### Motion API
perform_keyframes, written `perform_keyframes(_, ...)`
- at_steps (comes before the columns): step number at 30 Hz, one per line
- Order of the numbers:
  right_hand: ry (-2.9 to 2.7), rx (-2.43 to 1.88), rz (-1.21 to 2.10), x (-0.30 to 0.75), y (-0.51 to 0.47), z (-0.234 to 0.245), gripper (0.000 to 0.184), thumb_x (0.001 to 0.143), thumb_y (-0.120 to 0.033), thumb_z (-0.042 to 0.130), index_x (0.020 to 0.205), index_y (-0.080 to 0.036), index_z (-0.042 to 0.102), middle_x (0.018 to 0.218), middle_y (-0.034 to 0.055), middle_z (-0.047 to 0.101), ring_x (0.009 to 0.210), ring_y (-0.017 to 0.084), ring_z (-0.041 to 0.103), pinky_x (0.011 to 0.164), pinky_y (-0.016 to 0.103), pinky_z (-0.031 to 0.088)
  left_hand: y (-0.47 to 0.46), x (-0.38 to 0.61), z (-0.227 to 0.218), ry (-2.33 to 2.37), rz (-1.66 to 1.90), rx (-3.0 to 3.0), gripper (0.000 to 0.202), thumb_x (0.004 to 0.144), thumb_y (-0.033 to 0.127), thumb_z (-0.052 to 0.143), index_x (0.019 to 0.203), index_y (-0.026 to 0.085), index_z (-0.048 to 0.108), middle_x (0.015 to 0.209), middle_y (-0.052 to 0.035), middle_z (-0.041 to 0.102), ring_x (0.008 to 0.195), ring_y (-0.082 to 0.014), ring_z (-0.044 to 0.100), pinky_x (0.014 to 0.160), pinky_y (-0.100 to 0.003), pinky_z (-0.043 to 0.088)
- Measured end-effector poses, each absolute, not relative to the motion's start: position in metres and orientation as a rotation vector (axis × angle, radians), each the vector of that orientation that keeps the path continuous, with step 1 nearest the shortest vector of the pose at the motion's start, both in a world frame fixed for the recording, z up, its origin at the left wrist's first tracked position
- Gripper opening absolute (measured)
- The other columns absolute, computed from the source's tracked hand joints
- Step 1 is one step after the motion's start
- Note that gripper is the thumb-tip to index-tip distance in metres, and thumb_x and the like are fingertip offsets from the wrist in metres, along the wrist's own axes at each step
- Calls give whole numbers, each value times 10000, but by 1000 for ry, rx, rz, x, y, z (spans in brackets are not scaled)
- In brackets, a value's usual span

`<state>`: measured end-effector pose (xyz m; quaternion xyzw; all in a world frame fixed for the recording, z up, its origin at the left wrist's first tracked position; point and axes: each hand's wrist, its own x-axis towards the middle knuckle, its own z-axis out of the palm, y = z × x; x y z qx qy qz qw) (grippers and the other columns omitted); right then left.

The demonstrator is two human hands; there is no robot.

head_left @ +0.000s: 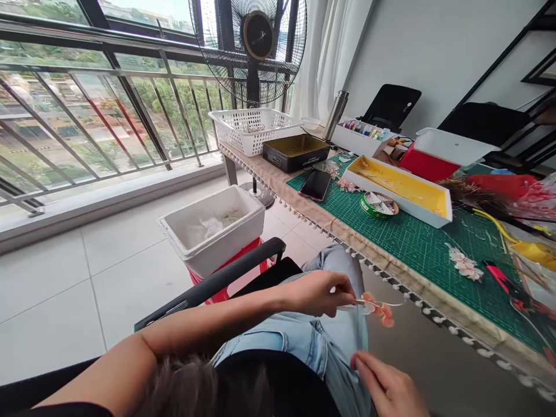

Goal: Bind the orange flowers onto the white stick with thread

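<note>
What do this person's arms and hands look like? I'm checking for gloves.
The left hand and right hand are bare, with no gloves or rings showing. The left arm is bare, with no watch or bracelet, and ends in a short black sleeve. The right arm is out of view.

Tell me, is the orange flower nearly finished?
Partly, it seems. Looking done: a pale pink flower cluster lies on the green cutting mat. In hand: the left hand pinches the orange flower by its thin stem, and the right hand is below it. Left: the orange flower looks smaller than that cluster, and the round green-rimmed dish holds white pieces, so there may be more to add.
</note>
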<state>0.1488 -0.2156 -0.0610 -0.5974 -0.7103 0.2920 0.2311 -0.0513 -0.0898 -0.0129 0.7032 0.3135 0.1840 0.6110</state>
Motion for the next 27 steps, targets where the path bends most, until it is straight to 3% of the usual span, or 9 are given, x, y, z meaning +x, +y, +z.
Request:
perform_keyframes(6,-1695,-1753,820,156,-213,-68,364,844,-549,511,714,-246,666,633,-21,640,589,154,581,572,196,428,-82,-36,-34,761,468,1326,307,816,485,570,835,179,562,483,64,479,416,-75,469,398,-151,334)
perform_keyframes(10,-1614,-1792,796,142,-214,-56,360,848,-550,503,733,-253,670,641,-33,626,570,139,539,587,194,414,-81,-15,-45,828,673,1216,256,821,413,581,792,159,565,423,54,499,348,-82,465,402,-173,356)
perform_keyframes(14,-1624,-1753,829,112,-206,-53,370,890,-522,454,786,-239,668,583,-23,581,586,153,566,609,197,443,-82,12,-49,846,812,910,173,820,283,571,723,145,534,512,37,515,443,-108,561,490,-220,468)
perform_keyframes(18,-1670,-1737,749,91,-192,-65,408,920,-486,380,822,-219,672,766,21,710,688,165,652,643,196,478,-77,28,-42,837,807,757,199,855,245,491,683,146,484,600,24,490,564,-110,579,568,-278,543)
perform_keyframes(23,-1652,-1841,588,104,-187,-81,430,881,-512,371,768,-217,663,730,45,731,604,194,672,589,238,506,-65,24,-39,835,833,758,247,866,241,493,638,148,472,601,34,465,583,-97,546,584,-269,531)
perform_keyframes(27,-1600,-1990,375,151,-195,-91,413,827,-531,382,771,-235,665,747,83,739,647,277,700,545,309,509,-68,7,-41,826,836,929,165,838,260,580,719,148,556,597,43,520,557,-89,543,611,-238,473)
